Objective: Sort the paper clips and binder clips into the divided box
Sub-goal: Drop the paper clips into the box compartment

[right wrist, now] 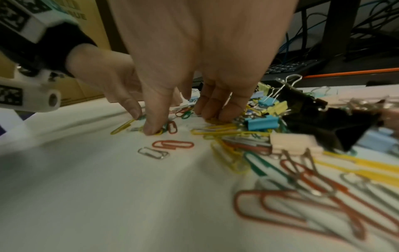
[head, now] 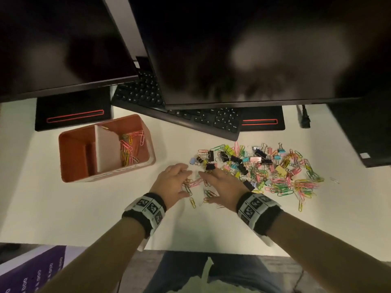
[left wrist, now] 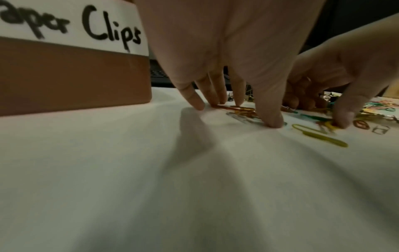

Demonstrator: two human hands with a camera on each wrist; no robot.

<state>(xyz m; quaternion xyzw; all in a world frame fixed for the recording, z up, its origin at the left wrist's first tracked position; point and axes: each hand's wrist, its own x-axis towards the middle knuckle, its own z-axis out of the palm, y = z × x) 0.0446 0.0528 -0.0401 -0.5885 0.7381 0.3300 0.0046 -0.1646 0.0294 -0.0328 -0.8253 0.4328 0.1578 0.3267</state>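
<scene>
From the head view, the divided box (head: 106, 148) sits on the white bench (head: 63, 208) to the left. Its right compartment holds a small heap of coloured paper clips (head: 130, 149), while the left compartment looks bare. The big mixed pile (head: 264, 168) of paper clips and binder clips lies well to the right of the box, so most of the sorting appears still to do, and no binder clip seems to be in the box yet. The left hand (head: 171, 182) and right hand (head: 222, 187) lie side by side at the pile's near-left edge, fingers spread over a small cluster of paper clips (head: 194, 183).

In the left wrist view, the left hand's fingertips (left wrist: 273, 121) press down on loose paper clips (left wrist: 241, 109), not curled round any. A box label reads "…aper Clips" (left wrist: 71, 28).

In the right wrist view, the right hand's fingertips (right wrist: 152, 130) likewise rest on clips, raking rather than gripping. A blue binder clip (right wrist: 262, 122) and a black binder clip (right wrist: 330, 126) lie just to the right.
</scene>
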